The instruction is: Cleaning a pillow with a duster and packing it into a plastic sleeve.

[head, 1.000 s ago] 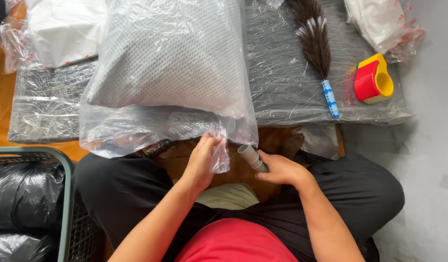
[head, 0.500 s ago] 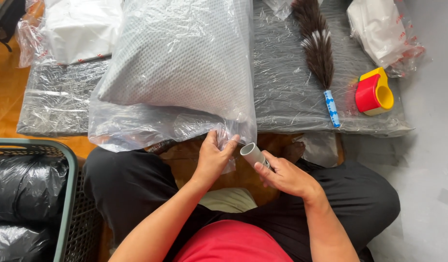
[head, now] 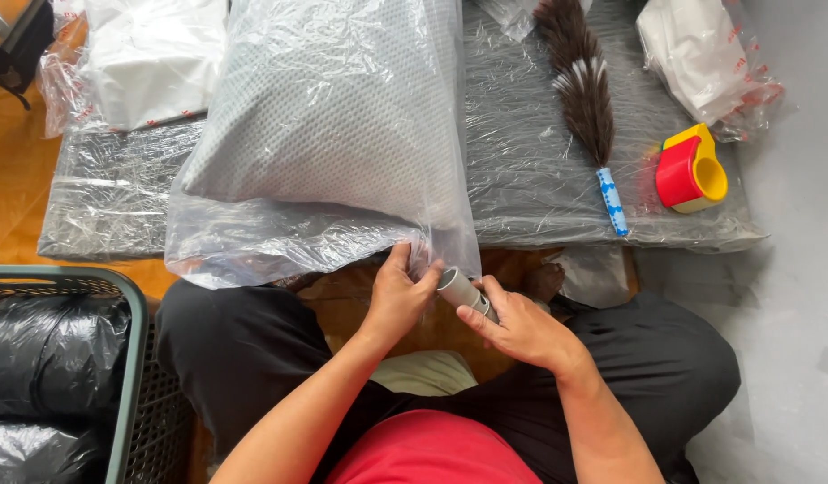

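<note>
Bagged pillow at the counter's near edge, both hands at its open end.

The left hand pinches the gathered mouth of the clear plastic bag holding a grey pillow. The right hand has its grip clenched round a grey tube, just right of the bag mouth. To the far right lie a feather duster and a red-and-yellow tape dispenser.

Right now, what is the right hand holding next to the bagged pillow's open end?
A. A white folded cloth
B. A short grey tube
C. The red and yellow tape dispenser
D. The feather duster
B: the right hand grips a short grey tube at the bunched corner of the clear plastic bag, which the left hand pinches; the feather duster and tape dispenser lie untouched on the wrapped mat.
</note>
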